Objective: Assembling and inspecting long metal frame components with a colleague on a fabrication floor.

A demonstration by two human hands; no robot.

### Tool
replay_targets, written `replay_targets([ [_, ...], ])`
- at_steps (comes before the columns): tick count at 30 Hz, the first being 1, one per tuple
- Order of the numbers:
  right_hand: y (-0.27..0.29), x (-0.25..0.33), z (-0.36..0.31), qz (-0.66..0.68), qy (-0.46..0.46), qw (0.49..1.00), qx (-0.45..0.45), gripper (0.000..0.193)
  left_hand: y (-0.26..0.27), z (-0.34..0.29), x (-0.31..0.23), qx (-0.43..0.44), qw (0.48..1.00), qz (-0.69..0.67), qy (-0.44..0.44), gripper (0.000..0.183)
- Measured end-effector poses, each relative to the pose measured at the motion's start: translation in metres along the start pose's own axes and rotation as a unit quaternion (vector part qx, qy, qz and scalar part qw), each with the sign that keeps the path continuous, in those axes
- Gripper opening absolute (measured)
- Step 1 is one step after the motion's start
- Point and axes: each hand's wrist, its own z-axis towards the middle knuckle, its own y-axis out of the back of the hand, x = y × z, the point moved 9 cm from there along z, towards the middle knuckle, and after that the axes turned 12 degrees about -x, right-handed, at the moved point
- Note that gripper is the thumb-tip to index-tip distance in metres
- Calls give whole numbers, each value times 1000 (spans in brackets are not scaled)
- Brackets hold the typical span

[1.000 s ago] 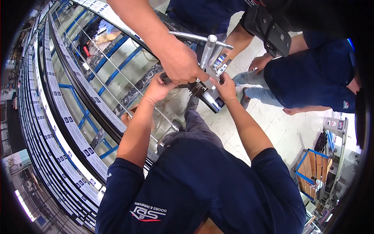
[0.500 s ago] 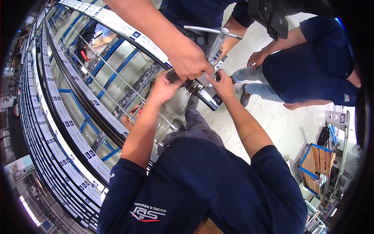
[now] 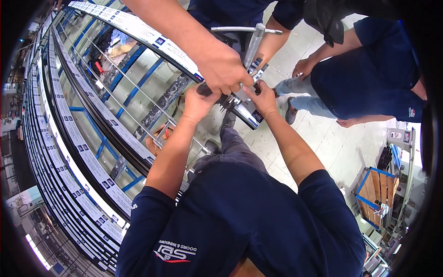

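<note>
Turned slightly since a second ago, the clamp [image 3: 254,46] stands beside the profile [image 3: 248,115], a co-worker's hand [image 3: 225,70] near its foot. I watch the left hand [image 3: 197,102] gripping a dark block [image 3: 203,89], the right hand [image 3: 263,99] apparently pinching a grey plate [image 3: 242,94].

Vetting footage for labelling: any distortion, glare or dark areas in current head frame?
Head view: long profiles bow toward left rim; corners go black; bright strip at lower left blown out; left hand and right hand well lit.
</note>
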Motion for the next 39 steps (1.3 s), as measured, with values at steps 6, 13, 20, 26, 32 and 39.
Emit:
replay_targets([
  [6,0,0,-1,-17,-31,999,26,88,-1,-6,-4,-28,1000,-12,-8,31],
  [13,-1,-7,1,-21,-21,999,32,93,-4,-19,-6,-37,999,-10,30,32],
  [20,-1,-2,1,-23,-14,999,26,91,-3,-21,-6,-78,995,-56,19,29],
  [26,4,6,-2,-28,-22,999,30,86,-8,-25,-13,-69,997,-34,7,26],
  [32,4,7,-3,-12,-33,999,34,83,-6,-26,-16,-91,995,-36,-7,27],
  [39,3,6,-4,-4,-25,999,22,80,-5,-28,-20,-94,995,-27,0,26],
])
